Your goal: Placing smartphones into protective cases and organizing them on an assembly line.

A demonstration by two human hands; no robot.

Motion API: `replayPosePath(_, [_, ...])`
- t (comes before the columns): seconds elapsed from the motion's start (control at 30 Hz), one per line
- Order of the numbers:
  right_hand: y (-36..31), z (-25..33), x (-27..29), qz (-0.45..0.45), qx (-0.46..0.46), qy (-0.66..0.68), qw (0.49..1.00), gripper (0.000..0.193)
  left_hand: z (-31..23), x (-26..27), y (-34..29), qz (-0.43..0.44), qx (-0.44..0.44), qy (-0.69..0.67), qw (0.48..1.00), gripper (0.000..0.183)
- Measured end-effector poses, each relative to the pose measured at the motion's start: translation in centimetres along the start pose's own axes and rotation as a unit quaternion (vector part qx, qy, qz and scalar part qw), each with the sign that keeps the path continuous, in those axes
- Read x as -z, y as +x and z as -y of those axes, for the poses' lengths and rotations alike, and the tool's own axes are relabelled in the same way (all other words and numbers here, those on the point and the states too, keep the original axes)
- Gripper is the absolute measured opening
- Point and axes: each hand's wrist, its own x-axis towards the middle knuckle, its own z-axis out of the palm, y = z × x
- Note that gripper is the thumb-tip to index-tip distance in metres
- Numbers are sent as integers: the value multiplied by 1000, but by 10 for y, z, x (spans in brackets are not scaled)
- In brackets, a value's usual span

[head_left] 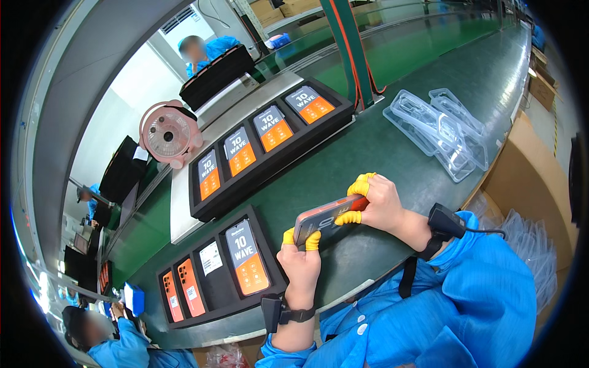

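Note:
Both of my hands hold one smartphone (324, 224) above the green bench, tilted, its grey-faced front turned partly toward me and its orange edge showing. My left hand (299, 265) pinches its left end. At the other end, fingers and thumb of my right hand (381, 205) grip it. Yellow finger cots cover the gripping fingertips. Just left of my left hand lies a black foam tray (215, 293). One phone with a grey-and-orange front (246, 257) lies face up in it. Two orange phones (191, 287) lie back up there, and another slot shows a white label (211, 258).
Beyond, a second black tray (270, 161) holds several face-up phones. Clear plastic trays (438, 132) are piled at right, near a cardboard box (534, 162) with clear plastic pieces. A pink fan (169, 135) stands at left. Co-workers in blue sit across the line and at lower left.

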Motion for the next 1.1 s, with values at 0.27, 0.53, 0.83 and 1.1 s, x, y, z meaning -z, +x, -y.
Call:
replayPosePath(0.27, [3,4,2,8,-97,67,993,44,-1,2,4,64,23,-138,988,47])
replayPosePath(0.53, [-16,3,-18,84,-362,495,786,46,-5,-20,-9,282,46,-56,957,39])
replayPosePath(0.83, [-22,11,-26,-9,-374,485,790,39,-9,-35,-15,181,35,83,979,18])
replayPosePath(1.1, [-22,-1,-40,-76,-353,466,808,34,-11,-38,0,202,58,83,974,24])
